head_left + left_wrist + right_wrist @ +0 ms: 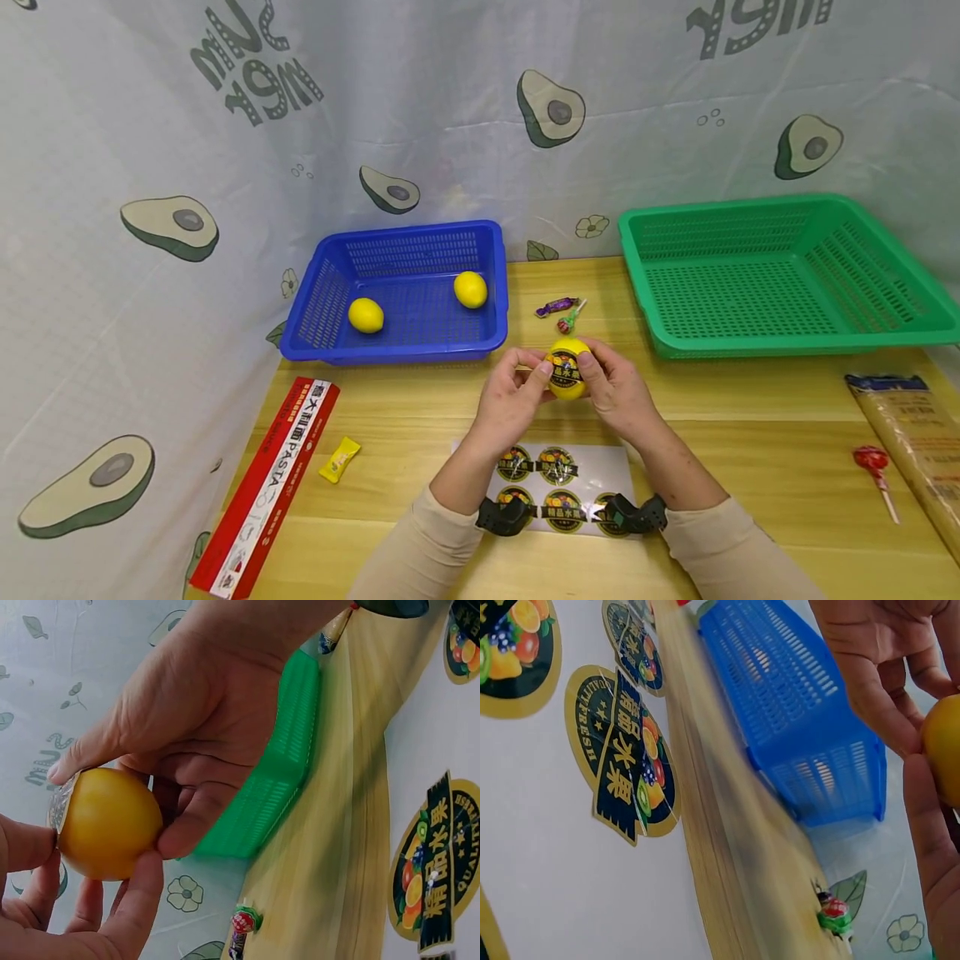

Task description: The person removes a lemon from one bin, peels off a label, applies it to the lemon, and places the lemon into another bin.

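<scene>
Between both hands a yellow lemon (567, 392) is held above the table, with a round black-and-gold fruit sticker (566, 372) on the side facing the head camera. My left hand (512, 400) pinches the lemon from the left, its thumb at the sticker's edge. From the right, my right hand (618, 392) grips it with the thumb on the sticker. The left wrist view shows the lemon (112, 825) from behind, fingers of both hands around it. Below the wrists lies a white sticker sheet (600, 467) bearing several of the same round stickers (564, 510).
Two lemons sit in a blue basket (412, 350) at the back left. A green basket (750, 343) stands back right. Two wrapped candies (557, 307) lie between them. At left are a red pasta box (266, 487) and a yellow candy (341, 459); at right, a lollipop (872, 458) and noodle pack (915, 442).
</scene>
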`<state>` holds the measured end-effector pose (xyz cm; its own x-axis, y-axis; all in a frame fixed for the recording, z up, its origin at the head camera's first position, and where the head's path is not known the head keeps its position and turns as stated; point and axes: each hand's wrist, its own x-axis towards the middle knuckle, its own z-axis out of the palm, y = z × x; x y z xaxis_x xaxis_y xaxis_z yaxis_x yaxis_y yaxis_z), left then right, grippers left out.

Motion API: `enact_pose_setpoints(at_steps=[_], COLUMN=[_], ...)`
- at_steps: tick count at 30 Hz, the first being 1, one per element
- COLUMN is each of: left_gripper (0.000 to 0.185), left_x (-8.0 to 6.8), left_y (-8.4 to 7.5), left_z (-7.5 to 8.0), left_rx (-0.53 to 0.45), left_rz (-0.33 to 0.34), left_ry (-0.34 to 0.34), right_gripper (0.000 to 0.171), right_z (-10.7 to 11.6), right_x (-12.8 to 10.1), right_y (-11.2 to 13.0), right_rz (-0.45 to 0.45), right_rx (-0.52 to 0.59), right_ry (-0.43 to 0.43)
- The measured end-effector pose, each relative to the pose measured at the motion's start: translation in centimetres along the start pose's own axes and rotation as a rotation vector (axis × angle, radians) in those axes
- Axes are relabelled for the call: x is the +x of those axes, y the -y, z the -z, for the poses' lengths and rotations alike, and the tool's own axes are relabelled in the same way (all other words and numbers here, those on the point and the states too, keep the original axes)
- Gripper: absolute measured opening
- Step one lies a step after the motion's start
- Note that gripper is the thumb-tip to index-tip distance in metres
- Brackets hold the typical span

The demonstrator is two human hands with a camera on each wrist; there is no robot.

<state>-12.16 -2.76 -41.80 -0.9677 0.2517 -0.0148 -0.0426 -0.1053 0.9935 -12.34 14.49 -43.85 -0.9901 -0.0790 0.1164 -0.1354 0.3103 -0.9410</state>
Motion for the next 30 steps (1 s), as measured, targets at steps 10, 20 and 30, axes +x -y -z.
enact_pose_setpoints(at_steps=[10,20,30], left_gripper=[0.042,0.041,0.038], left_x=[0.2,0.3,0.5], left_y=[0.7,1.0,1.2], left_z=[-0.1,-0.1,0.6], left_rx=[-0.080,-0.149,-0.102], left_rz=[0.005,-0.009,-0.021], left_ry=[0.061,0.089,0.129], right_gripper=[0.050,0.038,0.063], right_z=[0.3,0.0,0.0], right_x=[-0.4,-0.4,-0.2], right_y=[0.6,0.6,1.3], right_rz=[-0.001,0.038,-0.159], right_rx=[-0.023,-0.129,-0.092], right_ry=[0.009,-0.160,-0.193])
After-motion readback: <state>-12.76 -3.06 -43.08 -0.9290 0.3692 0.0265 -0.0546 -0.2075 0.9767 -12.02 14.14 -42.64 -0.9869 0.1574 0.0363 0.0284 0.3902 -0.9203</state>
